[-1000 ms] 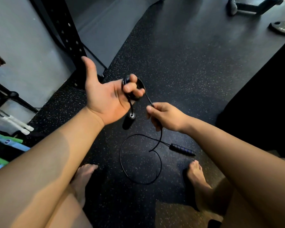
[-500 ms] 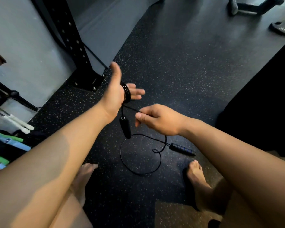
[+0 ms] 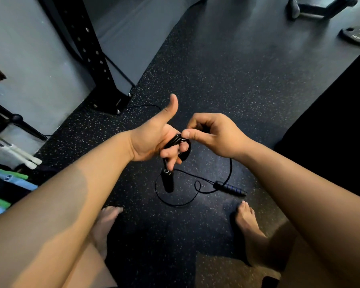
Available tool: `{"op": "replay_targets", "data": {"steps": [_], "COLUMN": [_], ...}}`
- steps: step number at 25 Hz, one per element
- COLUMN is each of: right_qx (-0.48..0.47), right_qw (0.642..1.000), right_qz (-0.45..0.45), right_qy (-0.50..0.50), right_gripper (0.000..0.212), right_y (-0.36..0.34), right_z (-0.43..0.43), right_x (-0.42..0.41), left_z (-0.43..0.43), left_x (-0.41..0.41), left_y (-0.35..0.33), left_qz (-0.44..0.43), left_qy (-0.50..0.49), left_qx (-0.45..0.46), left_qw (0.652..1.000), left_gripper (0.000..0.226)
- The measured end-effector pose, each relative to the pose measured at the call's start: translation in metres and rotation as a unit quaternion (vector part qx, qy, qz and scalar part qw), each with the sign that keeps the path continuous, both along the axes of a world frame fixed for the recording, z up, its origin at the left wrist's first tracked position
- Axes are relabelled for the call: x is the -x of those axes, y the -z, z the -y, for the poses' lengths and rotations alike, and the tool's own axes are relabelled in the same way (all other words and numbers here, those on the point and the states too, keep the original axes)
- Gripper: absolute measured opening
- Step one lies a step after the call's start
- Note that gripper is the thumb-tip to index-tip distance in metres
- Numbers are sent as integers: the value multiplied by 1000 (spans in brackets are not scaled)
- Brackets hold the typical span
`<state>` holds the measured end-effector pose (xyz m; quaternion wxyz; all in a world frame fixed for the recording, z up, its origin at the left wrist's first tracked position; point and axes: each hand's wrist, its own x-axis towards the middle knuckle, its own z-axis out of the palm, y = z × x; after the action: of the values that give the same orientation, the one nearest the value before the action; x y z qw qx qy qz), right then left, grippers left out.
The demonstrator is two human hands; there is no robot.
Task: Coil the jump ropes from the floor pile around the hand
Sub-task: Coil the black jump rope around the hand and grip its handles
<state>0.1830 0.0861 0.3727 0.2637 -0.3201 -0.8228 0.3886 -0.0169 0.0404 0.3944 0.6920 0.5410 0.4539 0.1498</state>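
Pinching the black cord between thumb and forefinger, the right hand (image 3: pixel 214 134) sits just beside the left hand (image 3: pixel 152 142). Left thumb raised, fingers curled through several turns of the jump rope (image 3: pixel 185 155). One black handle (image 3: pixel 168 182) dangles below the left fingers. Slack cord drops from the right hand and loops on the speckled floor (image 3: pixel 216 80) ahead of two bare feet (image 3: pixel 247 221). It ends at the second handle (image 3: pixel 231 189), blue-ringed, lying flat.

Only illegible lettering on the weight plate (image 3: pixel 357 36)
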Motion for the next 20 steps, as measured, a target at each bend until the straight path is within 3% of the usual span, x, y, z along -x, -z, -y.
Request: {"op": "replay_targets", "data": {"steps": [5,9,11,15,17,18,20], "right_qx": [24,102,144,216,226,232,221], "right_qw": [1000,994,989,975,969,966,965], "right_qz": [12,-26,-29,53,94,106,125], "right_qy": [-2,-1,12,-3,-32,-43,-59], "right_gripper": [39,42,43,33,32,32,32], "right_y": [1,5,9,13,11,10,4], "right_z": [3,6,6,10,13,14,16], "right_x": [5,13,16,13,11,11,12], "left_z": [0,3,5,-2,-9,-12,-17], "left_x": [9,11,13,22,26,26,20], "left_y": [-8,-9,-10,-16,-15,-12,-4], "left_qz": [126,247,336,468,471,449,357], "left_qy": [-4,-46,-122,-331,-407,-433,-462], "left_qx": [45,59,52,-7,-55,-78,-112], "left_qw": [991,966,933,820,781,778,804], "left_gripper": [105,108,114,115,112,112,116]}}
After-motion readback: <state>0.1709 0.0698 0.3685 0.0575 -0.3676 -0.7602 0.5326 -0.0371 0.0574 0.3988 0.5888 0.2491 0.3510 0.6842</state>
